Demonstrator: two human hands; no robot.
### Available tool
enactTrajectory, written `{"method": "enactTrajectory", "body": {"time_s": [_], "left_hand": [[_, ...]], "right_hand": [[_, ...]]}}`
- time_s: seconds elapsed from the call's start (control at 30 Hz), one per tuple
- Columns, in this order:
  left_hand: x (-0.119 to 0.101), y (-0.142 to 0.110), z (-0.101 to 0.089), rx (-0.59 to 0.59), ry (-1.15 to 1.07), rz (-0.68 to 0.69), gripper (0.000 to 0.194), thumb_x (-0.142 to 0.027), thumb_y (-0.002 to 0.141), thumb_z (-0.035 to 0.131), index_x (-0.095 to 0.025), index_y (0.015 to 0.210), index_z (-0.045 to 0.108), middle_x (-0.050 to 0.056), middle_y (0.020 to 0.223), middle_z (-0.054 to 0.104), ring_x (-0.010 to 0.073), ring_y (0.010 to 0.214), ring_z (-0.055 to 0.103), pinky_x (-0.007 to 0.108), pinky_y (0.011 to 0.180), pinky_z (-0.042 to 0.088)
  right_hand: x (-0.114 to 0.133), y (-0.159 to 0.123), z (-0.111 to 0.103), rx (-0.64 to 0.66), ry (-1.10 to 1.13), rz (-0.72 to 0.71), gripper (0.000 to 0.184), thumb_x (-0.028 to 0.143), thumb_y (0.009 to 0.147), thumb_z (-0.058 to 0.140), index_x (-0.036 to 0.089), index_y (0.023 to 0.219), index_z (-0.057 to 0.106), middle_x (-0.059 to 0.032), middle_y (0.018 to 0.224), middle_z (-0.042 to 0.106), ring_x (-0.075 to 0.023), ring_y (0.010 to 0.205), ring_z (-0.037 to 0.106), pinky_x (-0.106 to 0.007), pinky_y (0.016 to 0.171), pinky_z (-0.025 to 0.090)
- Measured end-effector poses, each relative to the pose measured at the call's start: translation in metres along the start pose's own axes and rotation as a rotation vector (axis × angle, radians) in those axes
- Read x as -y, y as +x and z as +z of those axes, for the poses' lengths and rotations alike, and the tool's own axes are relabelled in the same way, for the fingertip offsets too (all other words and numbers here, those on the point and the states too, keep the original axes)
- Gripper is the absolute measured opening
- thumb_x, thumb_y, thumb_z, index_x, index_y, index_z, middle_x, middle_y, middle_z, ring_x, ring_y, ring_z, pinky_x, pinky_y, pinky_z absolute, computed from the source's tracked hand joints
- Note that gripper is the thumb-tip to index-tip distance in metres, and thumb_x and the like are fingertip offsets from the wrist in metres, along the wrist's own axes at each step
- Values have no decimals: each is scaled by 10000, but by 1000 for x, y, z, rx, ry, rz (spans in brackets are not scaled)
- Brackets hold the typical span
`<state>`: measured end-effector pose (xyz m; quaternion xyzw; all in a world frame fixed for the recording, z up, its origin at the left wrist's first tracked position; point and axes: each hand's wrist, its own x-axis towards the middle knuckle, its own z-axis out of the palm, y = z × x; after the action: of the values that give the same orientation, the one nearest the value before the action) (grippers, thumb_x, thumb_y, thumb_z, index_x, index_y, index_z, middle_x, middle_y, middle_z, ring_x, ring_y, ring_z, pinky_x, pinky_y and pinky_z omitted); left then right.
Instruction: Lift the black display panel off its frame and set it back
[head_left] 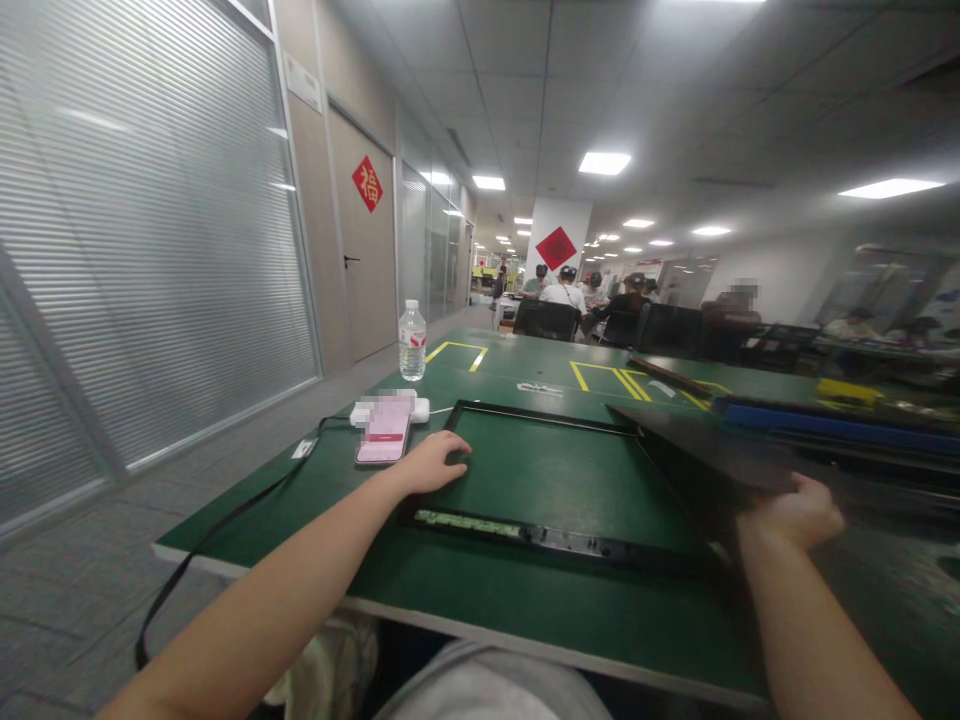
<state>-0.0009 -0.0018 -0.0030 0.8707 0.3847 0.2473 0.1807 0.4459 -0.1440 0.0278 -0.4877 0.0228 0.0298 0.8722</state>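
A black rectangular frame (547, 416) lies on the green table, its middle open to the tabletop. Along its near bar sits a strip of green circuit board (469, 524). My left hand (435, 464) rests on the frame's left side, fingers curled over the bar. To the right, my right hand (795, 512) is closed on a thin dark panel (690, 455), tilted up beside the frame's right side. The panel is blurred, and its lower part is hard to make out.
Left of the frame are a phone (386, 430), a white power strip (421, 410) with a black cable (225, 535), and a water bottle (412, 342). Blue and black long parts (817, 415) and a yellow object (849, 394) lie at the right. Several people sit in the background.
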Motion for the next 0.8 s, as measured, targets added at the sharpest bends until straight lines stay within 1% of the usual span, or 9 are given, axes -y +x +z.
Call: {"method": "enactTrajectory", "body": {"time_s": [0.1,0.13,0.27,0.37,0.47,0.6,0.7,0.8], "left_hand": [[0,0,0,33,65,5,311,-268,782,641,-169,1066,722,126,1186,684,272,1161,608,389,1070,424],[-1,0,0,37,70,5,316,-271,784,641,-167,1071,721,128,1191,682,274,1164,606,390,1073,422],[-1,0,-1,43,69,-2,325,-280,784,642,-163,1076,723,137,1204,675,284,1169,603,404,1079,415],[-1,0,-1,48,67,-4,331,-286,786,635,-157,1078,723,143,1207,672,288,1172,601,409,1078,413],[1,1,-1,36,41,2,317,-294,772,644,-175,1053,730,130,1189,683,291,1166,604,411,1072,421],[3,1,0,26,15,6,305,-301,760,650,-186,1029,734,125,1176,687,294,1155,609,418,1072,422],[3,0,0,35,18,5,318,-311,765,646,-188,1046,732,128,1188,680,293,1161,603,430,1083,410],[3,0,0,51,36,7,336,-323,775,635,-181,1064,729,137,1208,669,295,1177,592,435,1087,404]], "right_hand": [[-3,7,-1,-139,102,80,180,78,610,515,201,740,512,-42,935,615,-126,749,620,-167,434,467],[-4,10,-1,-153,123,123,173,58,605,524,191,715,530,-26,879,617,-120,687,611,-176,422,473],[-10,20,-2,-141,119,228,154,46,638,528,182,700,564,22,766,607,-104,512,583,-216,376,486],[-14,25,-2,-135,97,273,163,34,648,524,178,710,568,35,737,599,-100,438,562,-234,347,476],[-19,27,-1,-141,94,306,223,-15,621,519,173,730,571,34,765,617,-97,420,560,-257,370,495],[-24,30,-1,-128,97,366,290,-66,589,521,169,752,573,22,814,645,-98,442,579,-298,452,542],[-28,34,-2,-92,115,423,322,-87,589,485,172,768,557,10,861,657,-111,496,619,-339,521,569],[-33,42,-5,-32,138,479,351,-96,596,455,177,800,538,-14,933,670,-124,552,651,-363,557,573]]}}
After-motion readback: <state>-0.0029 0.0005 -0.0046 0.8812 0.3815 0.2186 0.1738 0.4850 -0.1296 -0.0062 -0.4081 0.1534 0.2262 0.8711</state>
